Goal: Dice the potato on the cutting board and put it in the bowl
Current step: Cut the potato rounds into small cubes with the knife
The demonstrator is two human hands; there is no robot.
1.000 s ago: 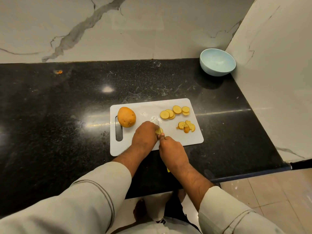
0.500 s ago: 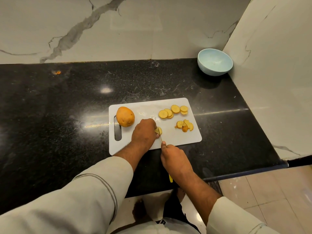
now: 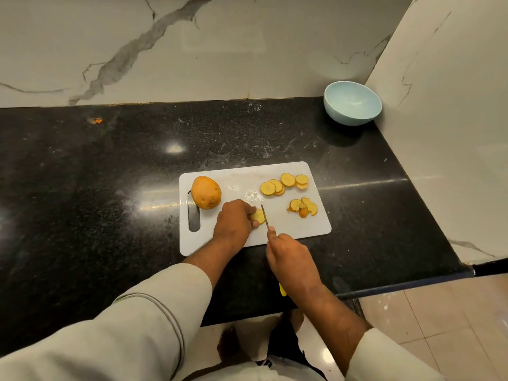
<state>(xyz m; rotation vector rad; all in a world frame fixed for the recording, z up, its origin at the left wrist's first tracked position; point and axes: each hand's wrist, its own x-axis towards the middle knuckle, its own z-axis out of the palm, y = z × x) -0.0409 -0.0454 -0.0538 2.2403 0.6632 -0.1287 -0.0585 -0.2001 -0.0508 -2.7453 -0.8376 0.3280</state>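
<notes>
- The black bench (image 3: 110,188) carries a white cutting board (image 3: 297,224) near its front edge, lying where it lay before.
- A pale blue bowl (image 3: 352,103) stands at the back right corner of the bench, well apart from the board.
- A whole potato (image 3: 206,192) sits at the board's left end beside the handle slot, unmoved.
- The left hand (image 3: 233,222) grips a small potato piece (image 3: 259,215) on the board, fingers curled over it, as before.
- The right hand (image 3: 291,257) grasps a knife (image 3: 264,215); compared with a second ago it has drawn back toward the bench edge, and more of the blade now shows, its tip beside the piece.
- Round slices (image 3: 284,183) lie in a row at the board's far right.
- A small heap of peel scraps (image 3: 303,207) lies just in front of them.
</notes>
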